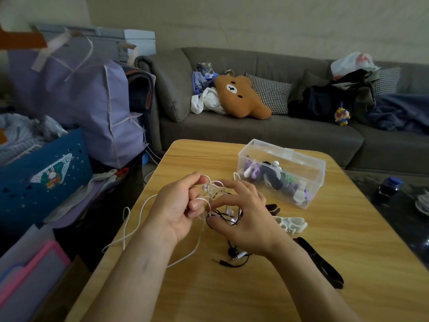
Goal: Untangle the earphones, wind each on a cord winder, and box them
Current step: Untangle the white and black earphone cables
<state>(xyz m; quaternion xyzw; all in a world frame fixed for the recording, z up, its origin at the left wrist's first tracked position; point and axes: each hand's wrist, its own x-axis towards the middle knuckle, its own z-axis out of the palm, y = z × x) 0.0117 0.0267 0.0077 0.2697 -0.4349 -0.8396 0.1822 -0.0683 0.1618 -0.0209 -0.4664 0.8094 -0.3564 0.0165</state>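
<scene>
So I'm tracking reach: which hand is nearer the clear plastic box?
Right. The right hand works the tangle just left of the clear plastic box; the left hand is farther left.

Two bare forearms came up from the bottom edge, no sleeves in sight, no watch or bracelet showing. The left hand (176, 206) and right hand (243, 219) wore no gloves; rings, if any, couldn't be made out.

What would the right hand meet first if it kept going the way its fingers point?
The right hand points left, into the tangled cords; beyond them, probably the left hand's fingers, though depth is unclear.
</scene>
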